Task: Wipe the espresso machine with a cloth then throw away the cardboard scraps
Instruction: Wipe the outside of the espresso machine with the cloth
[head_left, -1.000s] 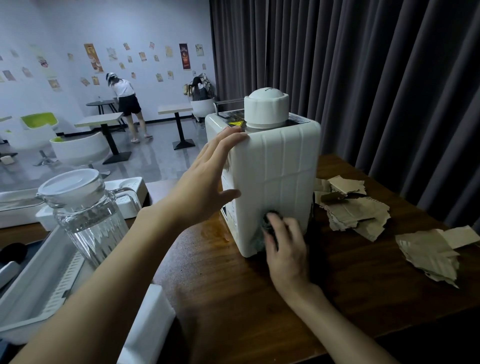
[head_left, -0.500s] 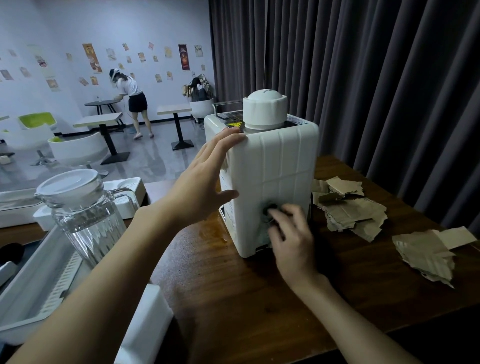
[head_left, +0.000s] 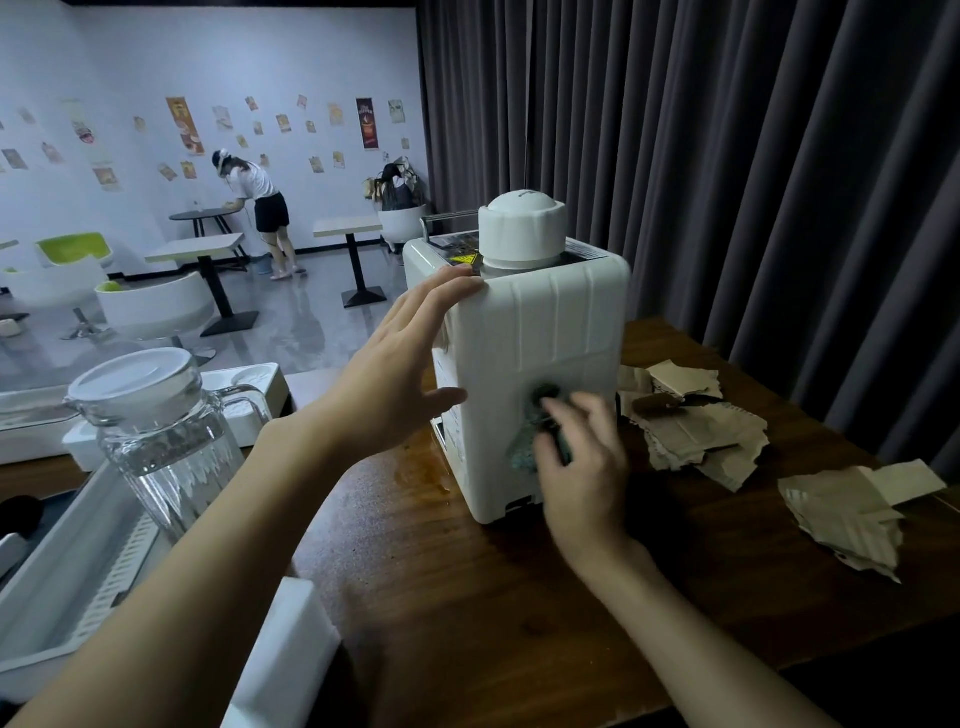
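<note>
A white espresso machine (head_left: 540, 332) with a round white cap stands on the brown wooden table (head_left: 467, 597). My left hand (head_left: 395, 374) rests flat against its left side, fingers straight, fingertips at the top edge. My right hand (head_left: 582, 462) presses a dark green cloth (head_left: 524, 452) against the lower part of the machine's near face; the cloth is mostly hidden under the fingers. Torn cardboard scraps (head_left: 691, 426) lie in a pile just right of the machine, and a second pile of scraps (head_left: 852, 509) lies farther right.
A glass pitcher (head_left: 156, 431) with a white lid stands at the left beside a white tray (head_left: 62, 587). A white foam block (head_left: 280, 654) lies at the table's near left. Dark curtains hang behind. A person bends over a far café table.
My right hand with the cloth has moved up the machine's near face and a little to the right. My left hand has stayed on the machine's left side.
</note>
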